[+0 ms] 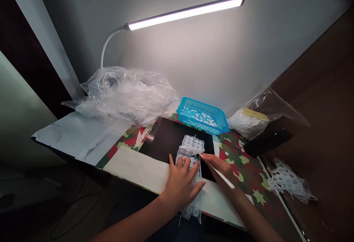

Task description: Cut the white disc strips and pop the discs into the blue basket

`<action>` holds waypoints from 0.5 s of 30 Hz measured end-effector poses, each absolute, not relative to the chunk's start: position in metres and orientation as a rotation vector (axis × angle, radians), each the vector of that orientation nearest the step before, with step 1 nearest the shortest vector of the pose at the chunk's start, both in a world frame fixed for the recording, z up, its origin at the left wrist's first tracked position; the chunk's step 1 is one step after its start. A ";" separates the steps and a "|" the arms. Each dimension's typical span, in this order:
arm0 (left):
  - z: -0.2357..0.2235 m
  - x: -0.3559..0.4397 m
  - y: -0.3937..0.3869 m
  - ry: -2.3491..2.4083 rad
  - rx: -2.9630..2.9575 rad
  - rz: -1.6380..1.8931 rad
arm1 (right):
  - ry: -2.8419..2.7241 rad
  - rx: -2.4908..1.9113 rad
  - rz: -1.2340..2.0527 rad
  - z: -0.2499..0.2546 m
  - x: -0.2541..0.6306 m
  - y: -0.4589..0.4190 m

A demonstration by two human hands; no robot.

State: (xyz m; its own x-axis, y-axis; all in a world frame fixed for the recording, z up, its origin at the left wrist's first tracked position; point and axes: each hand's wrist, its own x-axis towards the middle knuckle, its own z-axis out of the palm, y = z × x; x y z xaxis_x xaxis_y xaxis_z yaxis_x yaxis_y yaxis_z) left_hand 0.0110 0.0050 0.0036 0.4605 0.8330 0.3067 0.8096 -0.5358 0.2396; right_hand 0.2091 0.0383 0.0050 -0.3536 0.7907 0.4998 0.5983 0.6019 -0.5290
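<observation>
A long white plastic sheet of moulded round pieces [191,147] lies on a black mat [168,138] and hangs over the table's front edge. My left hand [181,183] lies flat on the sheet, fingers spread, pressing it down. My right hand [219,163] is just right of the sheet, fingers pinched round a thin white stick-like tool [218,171] whose tip touches the sheet's right edge.
A blue basket [203,116] holding small white round pieces stands behind the mat. Crumpled clear plastic [124,94] lies at the back left, a clear bag of white bits [250,122] at the right. Punched-out white frames [287,181] lie on the right. A desk lamp [185,12] shines overhead.
</observation>
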 end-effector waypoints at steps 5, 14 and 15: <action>0.005 0.008 0.001 1.460 2.605 0.571 | -1.983 -1.146 0.356 0.006 0.208 0.037; 0.001 0.004 -0.008 1.417 2.608 0.568 | -1.907 -1.221 0.426 0.008 0.215 0.011; 0.000 0.004 -0.008 1.423 2.609 0.585 | -1.913 -1.204 0.442 0.009 0.214 0.010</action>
State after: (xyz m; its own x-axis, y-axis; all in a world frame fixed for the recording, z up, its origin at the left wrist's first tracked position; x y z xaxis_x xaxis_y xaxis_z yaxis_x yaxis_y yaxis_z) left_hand 0.0036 -0.0077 0.0000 0.4857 0.8284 0.2790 0.7851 -0.5537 0.2774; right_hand 0.2137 0.0103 0.0089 -0.2125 0.8670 0.4508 0.5816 0.4829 -0.6546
